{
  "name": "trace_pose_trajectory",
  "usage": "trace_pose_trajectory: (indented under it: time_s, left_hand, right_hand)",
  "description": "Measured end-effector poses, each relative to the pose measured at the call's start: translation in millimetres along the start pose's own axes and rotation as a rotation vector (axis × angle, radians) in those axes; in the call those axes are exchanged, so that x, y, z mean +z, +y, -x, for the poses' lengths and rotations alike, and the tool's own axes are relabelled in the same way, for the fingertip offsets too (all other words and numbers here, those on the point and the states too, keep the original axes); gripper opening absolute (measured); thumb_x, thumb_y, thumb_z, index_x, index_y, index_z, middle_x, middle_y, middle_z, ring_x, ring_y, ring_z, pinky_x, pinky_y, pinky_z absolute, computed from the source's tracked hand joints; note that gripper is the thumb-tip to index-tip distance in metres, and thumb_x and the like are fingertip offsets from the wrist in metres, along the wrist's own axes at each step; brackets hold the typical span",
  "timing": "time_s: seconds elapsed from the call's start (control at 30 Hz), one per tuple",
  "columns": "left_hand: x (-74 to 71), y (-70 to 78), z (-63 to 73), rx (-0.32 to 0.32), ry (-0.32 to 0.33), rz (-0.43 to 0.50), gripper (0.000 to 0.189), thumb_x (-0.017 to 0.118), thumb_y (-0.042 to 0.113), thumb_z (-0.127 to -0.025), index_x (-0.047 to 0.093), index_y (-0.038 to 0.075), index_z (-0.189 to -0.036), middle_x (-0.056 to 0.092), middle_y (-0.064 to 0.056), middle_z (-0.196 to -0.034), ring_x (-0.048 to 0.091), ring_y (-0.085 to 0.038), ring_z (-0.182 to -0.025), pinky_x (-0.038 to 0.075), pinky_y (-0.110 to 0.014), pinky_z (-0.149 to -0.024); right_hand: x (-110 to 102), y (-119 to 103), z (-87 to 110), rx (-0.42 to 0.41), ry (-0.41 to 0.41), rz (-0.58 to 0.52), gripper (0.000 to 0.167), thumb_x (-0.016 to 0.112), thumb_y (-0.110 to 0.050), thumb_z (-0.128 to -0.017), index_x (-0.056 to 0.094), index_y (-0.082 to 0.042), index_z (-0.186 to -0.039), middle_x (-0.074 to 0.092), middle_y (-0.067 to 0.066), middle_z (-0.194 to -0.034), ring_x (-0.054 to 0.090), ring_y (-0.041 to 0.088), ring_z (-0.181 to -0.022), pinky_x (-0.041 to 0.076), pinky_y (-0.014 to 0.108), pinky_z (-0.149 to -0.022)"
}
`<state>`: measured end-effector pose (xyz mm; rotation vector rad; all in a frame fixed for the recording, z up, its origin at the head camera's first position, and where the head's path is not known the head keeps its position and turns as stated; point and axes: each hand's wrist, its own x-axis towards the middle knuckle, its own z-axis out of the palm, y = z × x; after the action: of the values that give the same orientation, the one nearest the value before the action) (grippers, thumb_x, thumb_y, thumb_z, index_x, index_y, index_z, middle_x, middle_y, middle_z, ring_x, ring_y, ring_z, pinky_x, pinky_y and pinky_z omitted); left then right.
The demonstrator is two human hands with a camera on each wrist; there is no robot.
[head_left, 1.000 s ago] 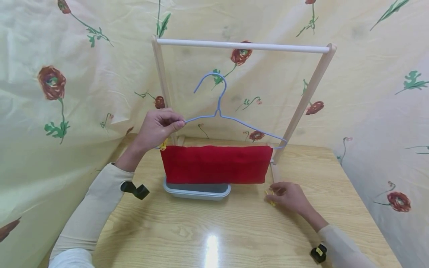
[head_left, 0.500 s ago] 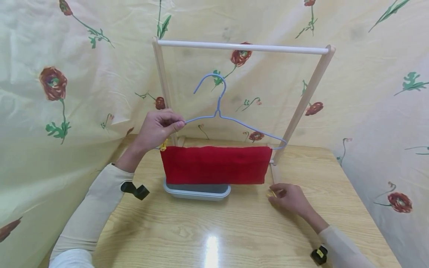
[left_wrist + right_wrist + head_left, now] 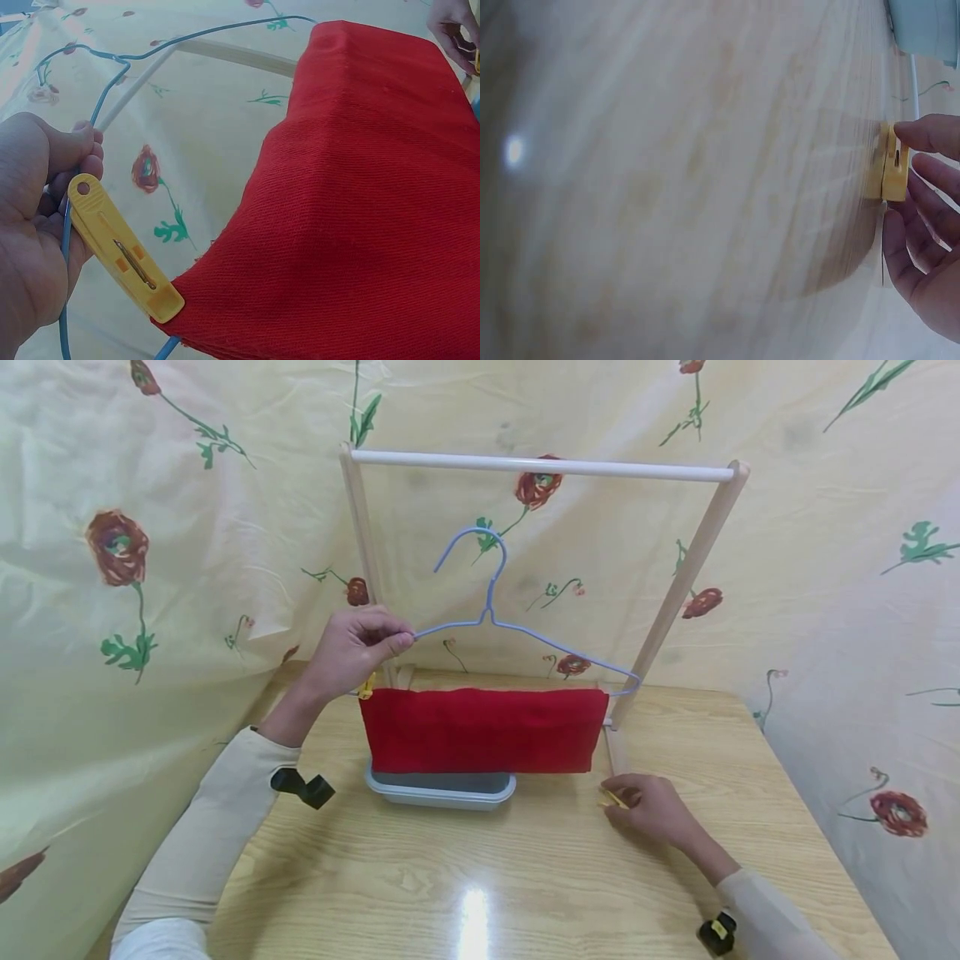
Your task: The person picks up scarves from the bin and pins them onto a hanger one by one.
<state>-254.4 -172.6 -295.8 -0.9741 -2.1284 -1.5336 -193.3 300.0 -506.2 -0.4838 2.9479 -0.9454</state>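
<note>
My left hand [image 3: 352, 652] pinches the left arm of a blue wire hanger [image 3: 489, 610], holding it up with its hook on top. A folded red cloth [image 3: 483, 731] hangs over the hanger's lower bar. At the cloth's left corner a yellow clothespin [image 3: 124, 251] clips it, close beside my left palm in the left wrist view. On the table at the right, my right hand [image 3: 651, 808] has its fingers and thumb around a second yellow clothespin [image 3: 896, 163], which lies against the tabletop.
A light blue-grey plastic basin [image 3: 442, 795] stands below the cloth, partly hidden by it. Behind the hanger rises a wooden rack with a white top rail [image 3: 540, 463]. Flower-patterned sheeting [image 3: 825, 610] encloses the wooden table [image 3: 420, 877] at the back and sides.
The second clothespin has turned and sits further between the right fingers, that hand having shifted slightly right. The left hand, hanger and cloth stay almost still.
</note>
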Motion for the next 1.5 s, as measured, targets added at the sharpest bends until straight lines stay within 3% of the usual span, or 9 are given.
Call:
trace_pose_trajectory:
  time_s: [0.23,0.43,0.63,0.97,1.3,1.5]
  left_hand:
    - [-0.3,0.0,0.7,-0.001,0.005,-0.010,0.007,0.074,-0.010,-0.087,0.077,-0.007,-0.092,0.065,0.005,-0.077,0.048,-0.013,-0.065,0.040,-0.020,-0.054]
    - [0.4,0.2,0.6,0.002,0.006,0.000,0.006,0.074,-0.010,-0.087,0.076,-0.007,-0.091,0.065,0.006,-0.077,0.048,-0.012,-0.065,0.040,-0.020,-0.053]
    - [0.1,1.0,0.3,0.002,-0.001,0.000,0.006,0.074,-0.010,-0.087,0.076,-0.007,-0.092,0.065,0.006,-0.078,0.048,-0.012,-0.064,0.040,-0.020,-0.053]
    - [-1.5,0.7,0.3,0.004,-0.005,-0.008,0.006,0.074,-0.009,-0.087,0.076,-0.007,-0.092,0.066,0.006,-0.079,0.049,-0.012,-0.062,0.039,-0.020,-0.052]
    - [-0.5,0.4,-0.6,-0.003,-0.006,-0.016,0.005,0.074,-0.008,-0.088,0.077,-0.006,-0.092,0.066,0.006,-0.079,0.048,-0.012,-0.062,0.040,-0.020,-0.053]
    - [-0.3,1.2,-0.2,-0.010,-0.011,-0.017,0.005,0.073,-0.008,-0.089,0.077,-0.006,-0.092,0.066,0.004,-0.080,0.048,-0.013,-0.062,0.040,-0.020,-0.052]
  right_hand:
    - [0,-1,0.0,0.033,-0.012,0.019,0.041,0.089,-0.028,-0.079,0.076,-0.007,-0.113,0.076,0.003,-0.102,0.068,0.014,-0.085,0.056,0.028,-0.073]
    - [2,0,1.3,0.002,0.004,0.038,0.038,0.090,-0.027,-0.078,0.078,-0.009,-0.110,0.075,-0.001,-0.098,0.067,0.012,-0.085,0.056,0.027,-0.073]
    - [-6,-1,6.2,-0.045,0.006,0.053,0.042,0.087,-0.030,-0.082,0.077,-0.008,-0.116,0.070,-0.007,-0.093,0.063,0.008,-0.081,0.055,0.025,-0.068]
    - [-27,-11,12.4,-0.199,0.182,0.029,0.033,0.087,-0.018,-0.081,0.078,-0.006,-0.110,0.075,0.000,-0.101,0.063,0.007,-0.084,0.058,0.028,-0.066]
    - [-45,-21,18.5,-0.150,0.240,-0.025,0.033,0.088,-0.018,-0.081,0.078,-0.011,-0.112,0.076,-0.002,-0.099,0.064,0.010,-0.084,0.057,0.027,-0.070]
    - [-60,-32,19.2,-0.167,0.266,-0.046,0.031,0.088,-0.012,-0.079,0.076,-0.011,-0.108,0.076,0.000,-0.098,0.065,0.011,-0.083,0.053,0.017,-0.071]
